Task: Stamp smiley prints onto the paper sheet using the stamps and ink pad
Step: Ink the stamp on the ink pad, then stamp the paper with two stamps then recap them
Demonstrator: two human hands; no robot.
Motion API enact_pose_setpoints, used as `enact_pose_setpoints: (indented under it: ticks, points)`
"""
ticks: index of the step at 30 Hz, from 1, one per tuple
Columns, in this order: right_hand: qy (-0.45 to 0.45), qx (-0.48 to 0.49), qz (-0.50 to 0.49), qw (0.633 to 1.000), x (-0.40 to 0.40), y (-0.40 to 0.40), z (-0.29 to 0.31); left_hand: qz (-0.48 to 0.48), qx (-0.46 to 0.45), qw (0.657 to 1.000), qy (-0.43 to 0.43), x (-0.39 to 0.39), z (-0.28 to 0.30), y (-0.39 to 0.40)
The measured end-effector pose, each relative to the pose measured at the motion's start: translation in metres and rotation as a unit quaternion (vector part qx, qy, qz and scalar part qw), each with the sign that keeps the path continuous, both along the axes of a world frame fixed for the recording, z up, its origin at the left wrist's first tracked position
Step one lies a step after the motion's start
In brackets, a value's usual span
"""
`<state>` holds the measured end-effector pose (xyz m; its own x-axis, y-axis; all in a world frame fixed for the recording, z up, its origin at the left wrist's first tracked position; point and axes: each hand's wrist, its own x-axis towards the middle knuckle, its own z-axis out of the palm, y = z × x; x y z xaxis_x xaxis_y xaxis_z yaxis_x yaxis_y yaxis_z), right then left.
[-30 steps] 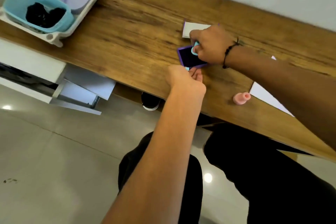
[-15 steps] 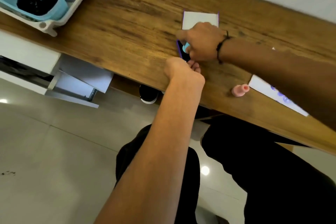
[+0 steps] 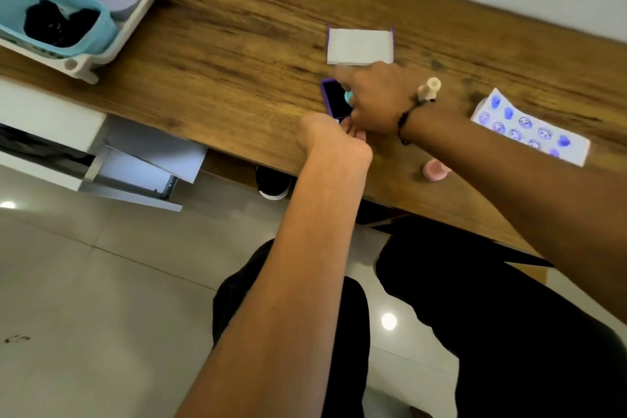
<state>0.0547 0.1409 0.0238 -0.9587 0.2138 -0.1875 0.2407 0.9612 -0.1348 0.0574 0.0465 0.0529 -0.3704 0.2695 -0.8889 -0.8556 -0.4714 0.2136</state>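
Observation:
A purple ink pad [image 3: 333,99] with a dark inked face lies on the wooden desk [image 3: 237,54]. My right hand [image 3: 380,95] is closed on a small light-blue stamp [image 3: 348,97] at the pad's right side. My left hand [image 3: 334,139] pinches the pad's near corner at the desk edge. The paper sheet [image 3: 529,127], with several blue smiley prints, lies to the right. A cream stamp [image 3: 429,88] stands behind my right wrist. A pink stamp [image 3: 435,170] lies near the front edge. The pad's white lid [image 3: 360,46] rests beyond my hand.
A white organiser tray [image 3: 101,54] at the far left holds a light-blue tub [image 3: 51,7], a lilac bowl and small items. A white drawer unit [image 3: 135,159] stands open under the desk at left. My dark-clothed legs are below.
The view has shifted, so the printed sheet and the cream stamp have come into sight. My right hand with the blue stamp stays at the pad; my left hand keeps its pinch on the pad.

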Motion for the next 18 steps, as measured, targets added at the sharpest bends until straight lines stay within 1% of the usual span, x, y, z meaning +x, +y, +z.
enact_pose_setpoints:
  ticks: [3, 4, 5, 6, 7, 8, 9, 10, 11, 12, 13, 16, 18]
  points:
    - [-0.023, -0.039, -0.037, 0.998, 0.004, -0.001, 0.010, -0.010, -0.015, 1.000, 0.007, 0.004, 0.001, 0.003]
    - [-0.001, -0.063, -0.058, 0.996, 0.009, 0.003, 0.014, -0.022, -0.020, 1.000, 0.010, 0.008, 0.002, 0.004]
    - [0.046, -0.098, -0.090, 0.990, 0.017, 0.006, 0.019, -0.032, -0.025, 0.999, 0.016, 0.010, 0.001, 0.004]
    - [0.107, -0.148, -0.137, 0.974, 0.031, 0.011, 0.024, -0.045, -0.028, 0.998, 0.031, 0.013, 0.000, 0.005]
    - [0.160, -0.212, -0.190, 0.945, 0.048, 0.016, 0.029, -0.057, -0.025, 0.997, 0.055, 0.016, 0.001, 0.006]
    - [0.202, -0.294, -0.250, 0.900, 0.071, 0.021, 0.034, -0.071, -0.016, 0.994, 0.087, 0.021, 0.002, 0.009]
    - [0.240, -0.363, -0.313, 0.845, 0.097, 0.027, 0.037, -0.088, -0.003, 0.988, 0.123, 0.027, 0.005, 0.013]
    - [0.270, -0.400, -0.360, 0.798, 0.122, 0.035, 0.039, -0.109, 0.012, 0.981, 0.163, 0.031, 0.008, 0.018]
    - [0.288, -0.410, -0.395, 0.770, 0.148, 0.045, 0.040, -0.140, 0.028, 0.970, 0.198, 0.038, 0.011, 0.024]
    - [0.293, -0.395, -0.420, 0.763, 0.172, 0.054, 0.042, -0.178, 0.045, 0.956, 0.229, 0.046, 0.014, 0.030]
    - [0.290, -0.371, -0.438, 0.766, 0.192, 0.061, 0.043, -0.221, 0.062, 0.940, 0.253, 0.054, 0.017, 0.037]
    - [0.261, -0.296, -0.472, 0.788, 0.234, 0.074, 0.039, -0.347, 0.096, 0.888, 0.285, 0.086, 0.022, 0.056]
    - [0.229, -0.259, -0.467, 0.814, 0.243, 0.075, 0.031, -0.394, 0.082, 0.869, 0.288, 0.102, 0.019, 0.068]
